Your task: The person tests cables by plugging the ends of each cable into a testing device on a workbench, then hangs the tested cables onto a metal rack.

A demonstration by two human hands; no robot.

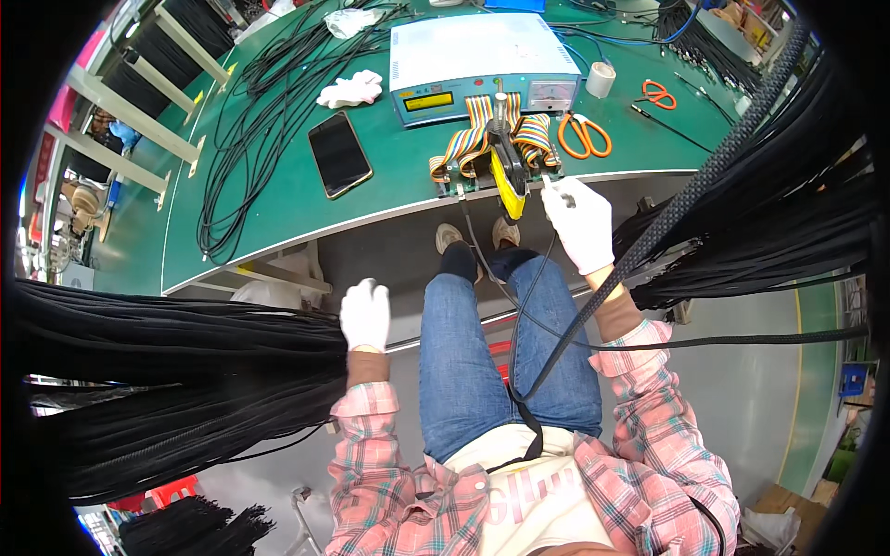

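White gloves are worn on both hands. Left of the left hand (366,315), a black bundle (185,320) is hung, its end close by; whether any strand is gripped cannot be told. Ahead of that hand, a phone (339,155) is laid on the green table (297,208). Left of the right hand (582,222), a cable (466,211) is joined to the left end of the fixture (502,148) and draped over the lap; by a shift of the knees it could be tugged and its plug worked loose. Behind the fixture, ribbons (533,136) are led to the tester (482,69); these could be strained if the fixture were dragged. The right fingertips are brought to the fixture's right end, seemingly pinched, but what is gripped is hidden. Just ahead of them, scissors (584,136) could be knocked by a careless reach. Across the right wrist's view a braided cord (681,199) is slung, and the sleeve might be snagged by it. Well beyond the right hand, a blue bin (853,378) is seen; its contents cannot be made out.
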